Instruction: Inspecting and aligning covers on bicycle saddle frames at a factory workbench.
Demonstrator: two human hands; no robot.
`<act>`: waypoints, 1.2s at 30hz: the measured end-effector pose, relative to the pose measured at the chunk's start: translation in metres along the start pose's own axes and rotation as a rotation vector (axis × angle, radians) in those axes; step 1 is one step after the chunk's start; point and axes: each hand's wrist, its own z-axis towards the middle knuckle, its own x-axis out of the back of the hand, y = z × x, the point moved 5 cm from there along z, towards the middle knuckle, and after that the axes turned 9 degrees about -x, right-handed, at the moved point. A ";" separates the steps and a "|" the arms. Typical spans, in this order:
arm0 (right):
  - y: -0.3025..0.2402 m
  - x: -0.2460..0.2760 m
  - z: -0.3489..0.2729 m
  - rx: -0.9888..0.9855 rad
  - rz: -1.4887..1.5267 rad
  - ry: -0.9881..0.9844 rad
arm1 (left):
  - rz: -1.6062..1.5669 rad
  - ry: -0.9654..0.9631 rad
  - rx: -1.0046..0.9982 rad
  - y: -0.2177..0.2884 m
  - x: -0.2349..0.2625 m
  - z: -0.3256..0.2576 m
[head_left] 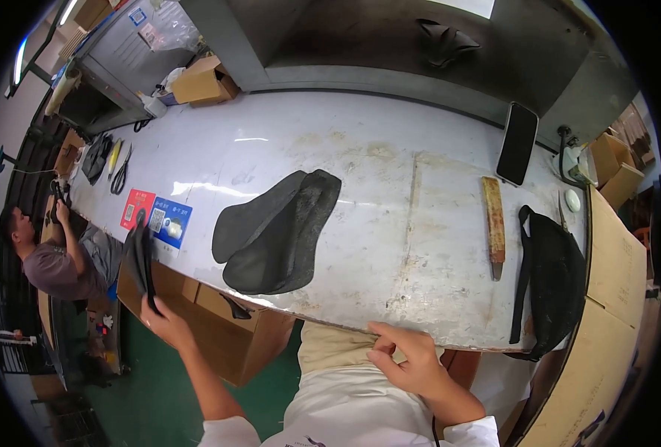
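My left hand [166, 322] is closed on the lower end of a thin black sole-shaped piece [141, 261], held on edge beside the table's front left edge, above an open cardboard box. My right hand [408, 357] is at the front edge of the table, its fingers half bent and thumb apart, with nothing in it. Several black insole-like pieces [282, 235] lie overlapped on the white tabletop [367, 201], between and beyond my hands. What exactly they are made of I cannot tell.
The cardboard box [248, 350] stands below the table edge, a dark piece inside. A rusty flat tool [494, 223], a phone [518, 141] and a black pouch [554, 279] are on the right. Scissors [120, 175] and printed cards [168, 222] lie left. Another person [66, 261] sits far left.
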 end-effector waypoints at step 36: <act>-0.004 0.170 -0.143 -0.249 -0.190 0.579 | -1.278 -0.422 -0.221 0.144 -0.083 -0.154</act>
